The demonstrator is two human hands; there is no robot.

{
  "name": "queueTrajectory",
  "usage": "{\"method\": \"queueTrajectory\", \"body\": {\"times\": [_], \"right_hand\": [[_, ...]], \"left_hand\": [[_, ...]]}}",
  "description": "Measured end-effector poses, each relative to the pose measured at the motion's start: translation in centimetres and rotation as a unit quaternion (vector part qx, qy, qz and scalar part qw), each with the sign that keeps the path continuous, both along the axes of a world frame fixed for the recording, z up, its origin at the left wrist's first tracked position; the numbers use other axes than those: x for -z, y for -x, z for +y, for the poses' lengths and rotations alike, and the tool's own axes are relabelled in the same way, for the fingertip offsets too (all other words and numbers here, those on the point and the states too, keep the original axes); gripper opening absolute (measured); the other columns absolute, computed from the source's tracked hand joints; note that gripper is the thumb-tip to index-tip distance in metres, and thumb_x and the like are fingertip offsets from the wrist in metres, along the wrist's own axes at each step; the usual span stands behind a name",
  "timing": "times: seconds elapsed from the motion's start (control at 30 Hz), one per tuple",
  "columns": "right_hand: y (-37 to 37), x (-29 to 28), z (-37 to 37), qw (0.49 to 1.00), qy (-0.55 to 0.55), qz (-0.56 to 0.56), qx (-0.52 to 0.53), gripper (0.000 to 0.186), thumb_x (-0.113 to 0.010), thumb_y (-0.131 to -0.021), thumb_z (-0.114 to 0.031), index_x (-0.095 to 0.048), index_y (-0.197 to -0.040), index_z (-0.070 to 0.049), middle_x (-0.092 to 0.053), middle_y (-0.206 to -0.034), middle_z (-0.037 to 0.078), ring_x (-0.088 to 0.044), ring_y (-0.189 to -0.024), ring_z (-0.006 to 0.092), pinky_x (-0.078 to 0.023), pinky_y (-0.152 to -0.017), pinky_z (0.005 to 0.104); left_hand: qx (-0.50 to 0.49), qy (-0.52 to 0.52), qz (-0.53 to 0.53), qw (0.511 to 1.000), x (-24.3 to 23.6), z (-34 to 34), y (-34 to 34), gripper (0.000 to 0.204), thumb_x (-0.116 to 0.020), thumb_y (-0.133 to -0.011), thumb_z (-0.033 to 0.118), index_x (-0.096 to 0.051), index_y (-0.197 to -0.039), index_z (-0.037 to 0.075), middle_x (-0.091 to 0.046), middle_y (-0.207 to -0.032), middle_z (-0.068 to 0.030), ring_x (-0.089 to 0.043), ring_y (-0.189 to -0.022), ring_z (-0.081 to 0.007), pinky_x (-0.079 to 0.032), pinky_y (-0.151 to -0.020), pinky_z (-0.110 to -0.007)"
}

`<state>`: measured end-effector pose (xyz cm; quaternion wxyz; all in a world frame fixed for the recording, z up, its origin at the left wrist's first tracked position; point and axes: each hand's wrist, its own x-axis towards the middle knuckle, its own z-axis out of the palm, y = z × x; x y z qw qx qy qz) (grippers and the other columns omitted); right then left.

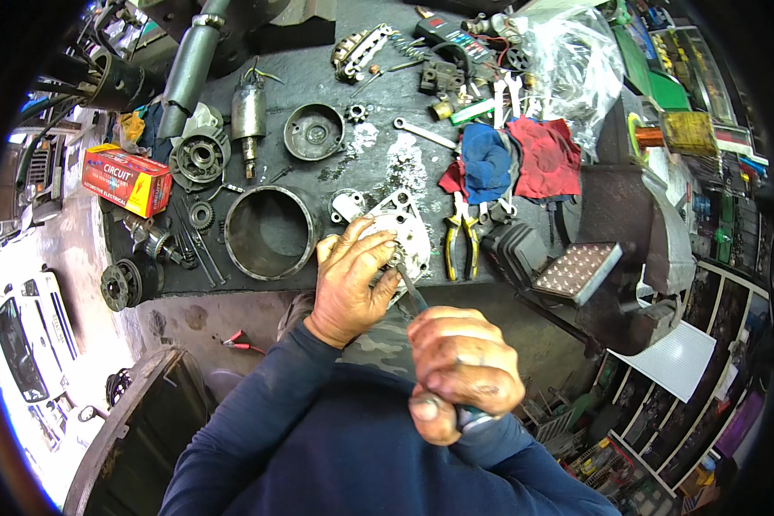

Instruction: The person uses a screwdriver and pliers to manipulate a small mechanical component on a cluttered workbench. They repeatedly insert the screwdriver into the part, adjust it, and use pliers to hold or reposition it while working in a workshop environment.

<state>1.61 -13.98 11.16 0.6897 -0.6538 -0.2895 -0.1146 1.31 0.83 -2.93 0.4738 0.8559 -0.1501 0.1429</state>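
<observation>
A pale cast-metal housing [416, 234] with several holes lies at the bench's near edge. My left hand [353, 279] is closed on its near left side, with the fingertips around a small round opening. In my right hand [466, 370], closed in a fist, is a screwdriver [414, 294]; its shaft slants up and left, and the tip meets the housing beside my left fingers. The exact contact is partly hidden by those fingers. Left of my left hand stands a wide metal ring-shaped casing [271, 234]. A small metal part [347, 205] sits just beyond my left fingertips.
Yellow-and-black pliers [462, 241], a combination wrench [426, 133] and red and blue rags [546, 159] lie to the right. A bench vise [628, 249] stands at the right edge. At left are a red-and-yellow box [127, 181] and several gears. A round metal cover [314, 132] lies farther back.
</observation>
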Motion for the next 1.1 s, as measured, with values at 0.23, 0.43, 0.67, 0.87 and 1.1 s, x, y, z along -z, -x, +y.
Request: {"method": "queueTrajectory", "body": {"times": [0.23, 0.43, 0.67, 0.87, 1.1], "right_hand": [[0.8, 0.1, 0.8, 0.997, -0.027, -0.016, 0.066, 0.026, -0.076, -0.09, -0.013, -0.053, -0.088, -0.002, -0.054, -0.059, 0.006, -0.053, -0.05, 0.0199, -0.051, -0.054, 0.041], [1.4, 0.6, 0.7, 0.994, -0.08, 0.022, 0.069, 0.021, -0.077, -0.081, -0.006, -0.057, -0.084, -0.001, -0.058, -0.065, 0.009, -0.058, -0.054, 0.0241, -0.055, -0.061, 0.0432], [1.0, 0.3, -0.2, 0.995, -0.08, 0.039, 0.042, 0.018, -0.076, -0.078, -0.002, -0.059, -0.084, 0.0, -0.061, -0.067, 0.01, -0.061, -0.057, 0.0265, -0.058, -0.064, 0.0455], [0.8, -0.1, -0.6, 0.997, -0.054, 0.045, 0.016, 0.018, -0.076, -0.078, -0.003, -0.06, -0.084, -0.001, -0.061, -0.067, 0.01, -0.061, -0.057, 0.0262, -0.06, -0.064, 0.0462], [0.2, -0.2, -1.3, 0.995, -0.073, 0.066, 0.0, 0.017, -0.077, -0.078, -0.004, -0.061, -0.082, -0.001, -0.061, -0.067, 0.009, -0.062, -0.057, 0.0256, -0.06, -0.065, 0.0461]], "left_hand": [[0.0, 0.002, -0.008, 1.0, -0.1, -0.1, 0.0, 0.035, -0.082, -0.085, 0.018, -0.069, -0.116, 0.009, -0.075, -0.125, -0.0088, -0.063, -0.13, -0.0376, -0.041, -0.098, -0.048], [0.002, 0.007, -0.005, 1.0, 0.1, 0.1, 0.1, 0.033, -0.081, -0.087, 0.019, -0.068, -0.116, 0.009, -0.075, -0.125, -0.0096, -0.063, -0.13, -0.0388, -0.041, -0.097, -0.048], [0.002, 0.008, -0.015, 1.0, 0.2, 0.0, -0.1, 0.036, -0.081, -0.086, 0.018, -0.067, -0.118, 0.008, -0.075, -0.126, -0.01, -0.063, -0.13, -0.0399, -0.041, -0.097, -0.049], [0.005, 0.01, -0.009, 1.0, 0.3, 0.0, -0.1, 0.039, -0.082, -0.083, 0.019, -0.069, -0.118, 0.008, -0.075, -0.126, -0.0097, -0.063, -0.13, -0.0395, -0.041, -0.097, -0.05], [0.002, 0.005, -0.008, 1.0, 0.1, 0.0, -0.1, 0.038, -0.083, -0.083, 0.02, -0.069, -0.116, 0.008, -0.075, -0.127, -0.0095, -0.064, -0.129, -0.0395, -0.041, -0.097, -0.05]]}}
